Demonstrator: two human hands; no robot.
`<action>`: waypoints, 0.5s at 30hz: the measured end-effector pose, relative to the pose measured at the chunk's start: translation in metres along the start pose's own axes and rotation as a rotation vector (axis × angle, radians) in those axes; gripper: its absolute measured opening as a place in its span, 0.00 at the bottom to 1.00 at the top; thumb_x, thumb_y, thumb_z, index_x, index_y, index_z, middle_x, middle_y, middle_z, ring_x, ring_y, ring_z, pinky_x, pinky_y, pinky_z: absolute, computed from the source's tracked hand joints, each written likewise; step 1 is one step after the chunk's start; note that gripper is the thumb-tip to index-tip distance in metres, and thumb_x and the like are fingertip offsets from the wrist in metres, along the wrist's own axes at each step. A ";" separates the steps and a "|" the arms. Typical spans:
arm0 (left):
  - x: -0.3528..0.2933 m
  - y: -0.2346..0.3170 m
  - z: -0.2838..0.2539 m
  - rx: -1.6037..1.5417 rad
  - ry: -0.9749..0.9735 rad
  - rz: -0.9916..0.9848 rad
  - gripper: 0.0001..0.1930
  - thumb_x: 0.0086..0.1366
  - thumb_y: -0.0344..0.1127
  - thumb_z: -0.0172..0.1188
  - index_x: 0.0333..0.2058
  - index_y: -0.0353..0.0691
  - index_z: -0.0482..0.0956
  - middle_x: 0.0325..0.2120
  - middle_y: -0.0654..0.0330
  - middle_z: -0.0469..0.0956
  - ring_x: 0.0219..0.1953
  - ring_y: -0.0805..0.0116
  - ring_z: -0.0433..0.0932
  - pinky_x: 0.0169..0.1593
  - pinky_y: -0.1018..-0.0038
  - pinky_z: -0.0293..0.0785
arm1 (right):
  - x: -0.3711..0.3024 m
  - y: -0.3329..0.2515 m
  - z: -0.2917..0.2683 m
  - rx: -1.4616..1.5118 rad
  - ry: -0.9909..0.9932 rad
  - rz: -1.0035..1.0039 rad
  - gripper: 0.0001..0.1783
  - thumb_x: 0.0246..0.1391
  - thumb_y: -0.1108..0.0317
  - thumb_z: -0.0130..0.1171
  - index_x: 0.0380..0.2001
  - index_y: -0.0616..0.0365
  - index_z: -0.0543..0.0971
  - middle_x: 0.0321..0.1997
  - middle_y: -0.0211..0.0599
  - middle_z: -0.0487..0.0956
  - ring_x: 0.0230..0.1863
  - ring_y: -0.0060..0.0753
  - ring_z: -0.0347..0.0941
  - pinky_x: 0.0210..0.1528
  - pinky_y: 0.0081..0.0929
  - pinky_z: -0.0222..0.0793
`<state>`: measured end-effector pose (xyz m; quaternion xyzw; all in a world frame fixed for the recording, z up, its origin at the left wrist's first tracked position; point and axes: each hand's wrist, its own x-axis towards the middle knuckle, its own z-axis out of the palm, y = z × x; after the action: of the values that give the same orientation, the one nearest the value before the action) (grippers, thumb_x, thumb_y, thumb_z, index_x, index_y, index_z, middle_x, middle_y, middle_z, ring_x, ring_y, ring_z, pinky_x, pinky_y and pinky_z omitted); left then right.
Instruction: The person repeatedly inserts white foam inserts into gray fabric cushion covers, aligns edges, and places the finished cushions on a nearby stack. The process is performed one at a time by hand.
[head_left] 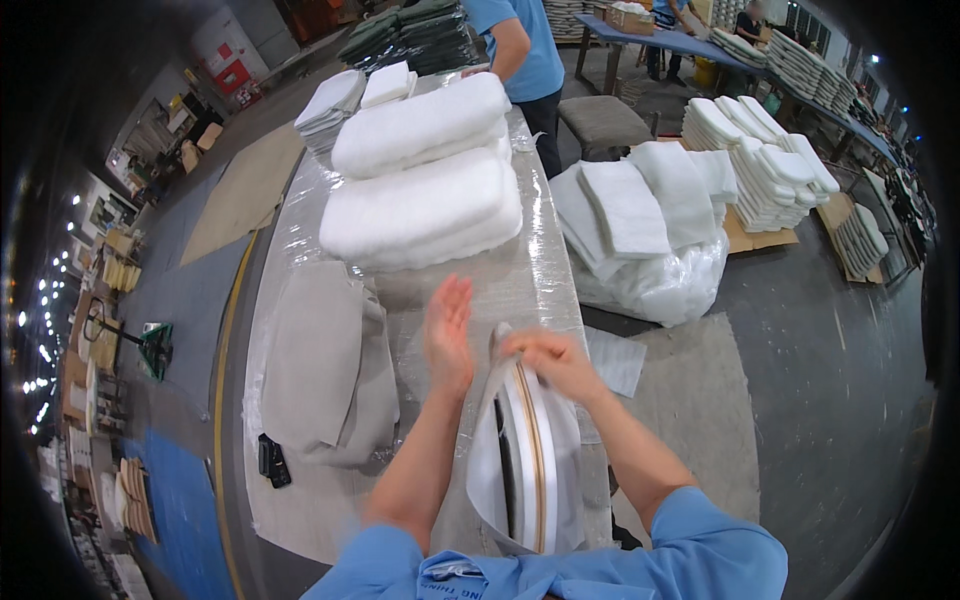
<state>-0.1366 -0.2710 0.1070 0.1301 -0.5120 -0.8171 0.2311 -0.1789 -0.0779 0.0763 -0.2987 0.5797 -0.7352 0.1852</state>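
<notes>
In front of my body a cushion (548, 470) stands on edge, its white padding showing between the sides of a light grey fabric cover (486, 465). A tan strip, perhaps a zip, runs lengthwise along the padding, and a dark band shows beside it. My right hand (556, 362) is closed at the far end of the cover, fingers curled over its edge. Left of the cushion, my left hand (449, 335) is raised with fingers stretched out, touching nothing. A stack of grey fabric covers (315, 365) lies to its left on the plastic-wrapped table (285, 520).
Thick white padding pieces (420, 215) fill the table's far part. A black device (272, 461) lies by the grey covers. Right of the table are white pads (625, 210) and a clear plastic bag (670, 285). A co-worker in blue (535, 55) stands at the far end.
</notes>
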 end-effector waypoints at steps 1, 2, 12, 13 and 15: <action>-0.002 -0.013 -0.009 0.135 -0.034 -0.090 0.35 0.80 0.59 0.40 0.71 0.37 0.63 0.70 0.48 0.66 0.74 0.57 0.61 0.75 0.60 0.53 | 0.012 0.002 -0.012 0.104 -0.014 0.105 0.16 0.73 0.59 0.53 0.43 0.56 0.86 0.53 0.33 0.83 0.42 0.27 0.73 0.45 0.25 0.69; -0.005 -0.029 -0.022 0.274 -0.059 -0.184 0.37 0.80 0.61 0.39 0.73 0.37 0.60 0.71 0.47 0.64 0.75 0.57 0.58 0.76 0.61 0.51 | 0.035 -0.003 -0.017 0.125 0.033 0.111 0.24 0.74 0.49 0.46 0.51 0.55 0.83 0.58 0.34 0.81 0.44 0.27 0.72 0.48 0.26 0.68; 0.014 -0.079 -0.033 0.451 -0.176 -0.311 0.43 0.77 0.70 0.32 0.78 0.45 0.44 0.78 0.51 0.48 0.79 0.57 0.49 0.77 0.67 0.46 | 0.088 0.035 0.039 0.347 0.028 0.471 0.51 0.65 0.21 0.32 0.80 0.38 0.51 0.75 0.47 0.63 0.78 0.42 0.55 0.77 0.39 0.48; 0.002 -0.081 -0.042 0.431 -0.147 -0.328 0.43 0.77 0.70 0.32 0.78 0.45 0.44 0.78 0.51 0.48 0.78 0.57 0.49 0.77 0.68 0.47 | 0.081 0.040 0.048 0.360 0.020 0.494 0.50 0.65 0.21 0.33 0.80 0.38 0.50 0.76 0.47 0.61 0.77 0.42 0.54 0.77 0.39 0.48; -0.004 -0.085 -0.045 0.330 -0.113 -0.280 0.43 0.78 0.69 0.33 0.78 0.45 0.46 0.77 0.50 0.51 0.77 0.57 0.53 0.76 0.68 0.49 | 0.073 0.048 0.055 0.375 0.019 0.521 0.50 0.65 0.21 0.34 0.80 0.39 0.50 0.78 0.46 0.58 0.77 0.40 0.54 0.77 0.38 0.47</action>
<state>-0.1334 -0.2725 0.0111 0.1902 -0.6278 -0.7522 0.0617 -0.2016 -0.1759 0.0549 -0.0939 0.4927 -0.7599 0.4136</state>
